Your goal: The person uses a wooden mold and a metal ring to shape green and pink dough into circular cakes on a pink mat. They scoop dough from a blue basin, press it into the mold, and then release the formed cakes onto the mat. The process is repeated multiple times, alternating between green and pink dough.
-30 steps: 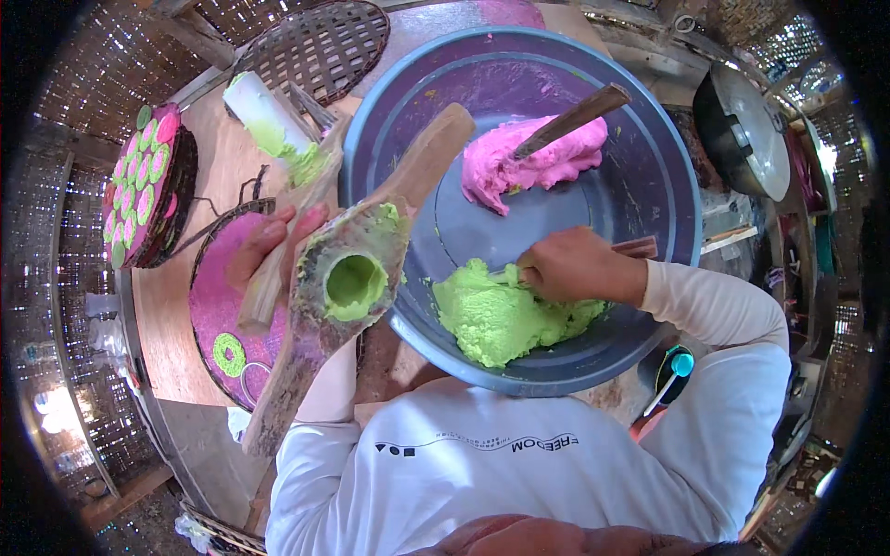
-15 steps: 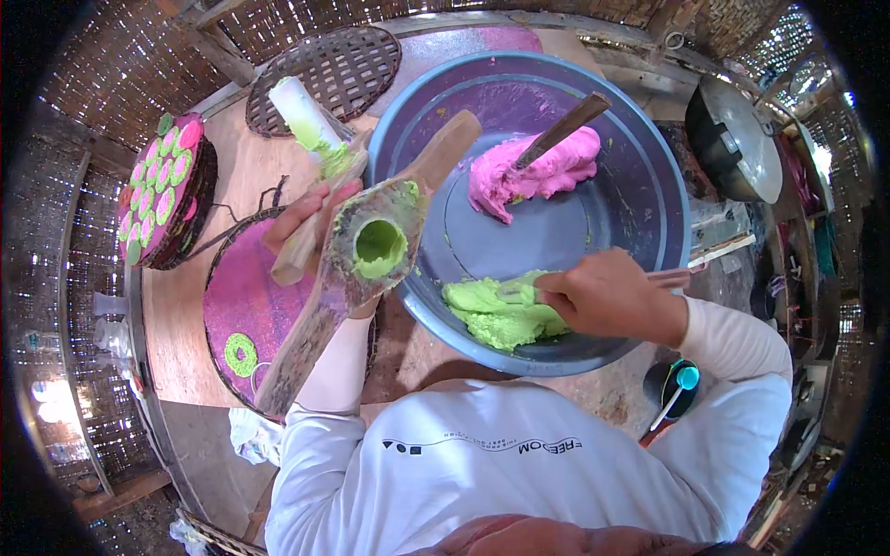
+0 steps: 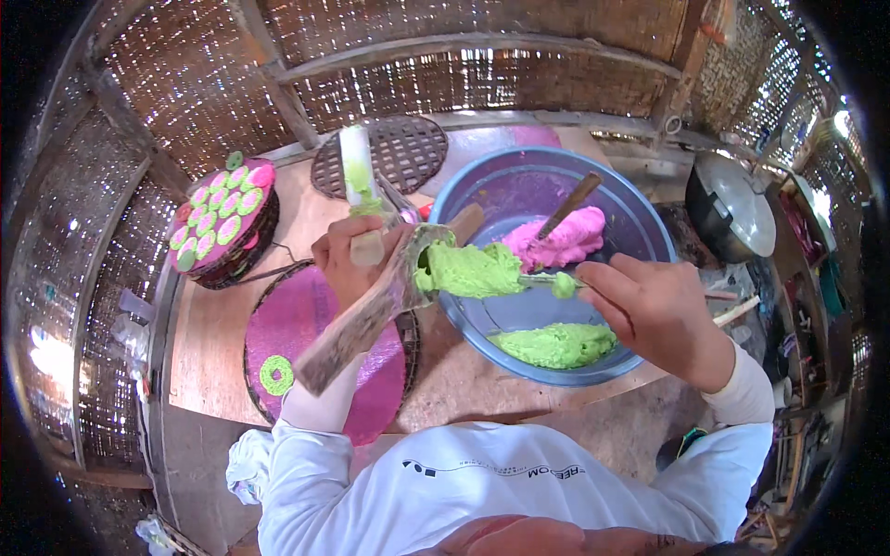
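Note:
My left hand (image 3: 349, 258) is wrapped round a wooden dough press (image 3: 357, 334), a long board with a round opening. A white plunger (image 3: 355, 157), smeared green, stands up beside that hand; its lower part is partly hidden. My right hand (image 3: 660, 310) grips a spatula (image 3: 542, 280) whose blade is covered by a lump of green dough (image 3: 473, 271). This lump touches the mouth of the press. Under my right hand, more green dough (image 3: 556, 345) lies in the blue basin (image 3: 642, 227). Farther back in the basin is pink dough (image 3: 577, 234), with a wooden-handled tool (image 3: 570, 204) stuck in it.
A round purple tray (image 3: 287, 320) on the left bears one green dough ring (image 3: 276, 375). Beyond it stands a stack of round trays (image 3: 260, 243) topped with pink and green rings. An openwork woven tray (image 3: 408, 153) lies at the back; a dark pot (image 3: 732, 204) sits right.
My right hand has risen from the basin with green dough on the spatula and brought it against the press opening. The press has tilted toward the basin. The whole view has shifted.

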Action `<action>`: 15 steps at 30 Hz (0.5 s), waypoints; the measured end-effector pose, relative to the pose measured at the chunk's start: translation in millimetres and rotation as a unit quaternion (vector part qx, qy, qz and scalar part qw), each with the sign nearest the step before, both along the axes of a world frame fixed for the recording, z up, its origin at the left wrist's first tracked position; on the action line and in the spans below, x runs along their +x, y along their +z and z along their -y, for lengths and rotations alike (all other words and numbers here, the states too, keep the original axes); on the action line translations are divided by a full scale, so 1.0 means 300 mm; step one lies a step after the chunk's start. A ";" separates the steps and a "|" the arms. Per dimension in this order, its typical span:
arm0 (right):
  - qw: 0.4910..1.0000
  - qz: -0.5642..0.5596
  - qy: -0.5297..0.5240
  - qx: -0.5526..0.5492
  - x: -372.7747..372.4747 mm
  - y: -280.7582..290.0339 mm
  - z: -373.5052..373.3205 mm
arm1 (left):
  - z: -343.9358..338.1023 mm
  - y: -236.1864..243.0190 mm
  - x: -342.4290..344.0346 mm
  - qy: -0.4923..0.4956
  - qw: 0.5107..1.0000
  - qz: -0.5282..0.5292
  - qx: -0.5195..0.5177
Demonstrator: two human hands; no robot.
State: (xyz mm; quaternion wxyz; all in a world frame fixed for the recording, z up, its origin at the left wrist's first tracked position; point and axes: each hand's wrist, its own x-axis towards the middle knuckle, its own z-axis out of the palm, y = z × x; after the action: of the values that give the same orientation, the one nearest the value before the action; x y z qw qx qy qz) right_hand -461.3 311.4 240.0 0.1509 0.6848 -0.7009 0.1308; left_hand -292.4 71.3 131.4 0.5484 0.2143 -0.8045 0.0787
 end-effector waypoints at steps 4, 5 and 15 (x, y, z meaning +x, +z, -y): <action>0.998 -0.061 0.008 -0.019 0.051 -0.022 0.088 | -0.063 0.083 0.069 0.007 0.995 0.103 0.015; 0.997 -0.071 0.006 -0.018 0.076 -0.026 0.120 | -0.073 0.085 0.074 0.006 0.994 0.108 0.031; 0.987 -0.119 0.015 -0.103 0.359 -0.132 0.237 | -0.041 0.125 0.139 0.023 0.992 0.120 -0.024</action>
State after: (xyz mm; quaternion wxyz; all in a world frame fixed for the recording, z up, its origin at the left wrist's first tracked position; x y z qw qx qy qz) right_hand -353.6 240.3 200.5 0.3007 0.6866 -0.6505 0.1224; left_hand -250.6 83.6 169.0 0.4507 0.2082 -0.8574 0.1358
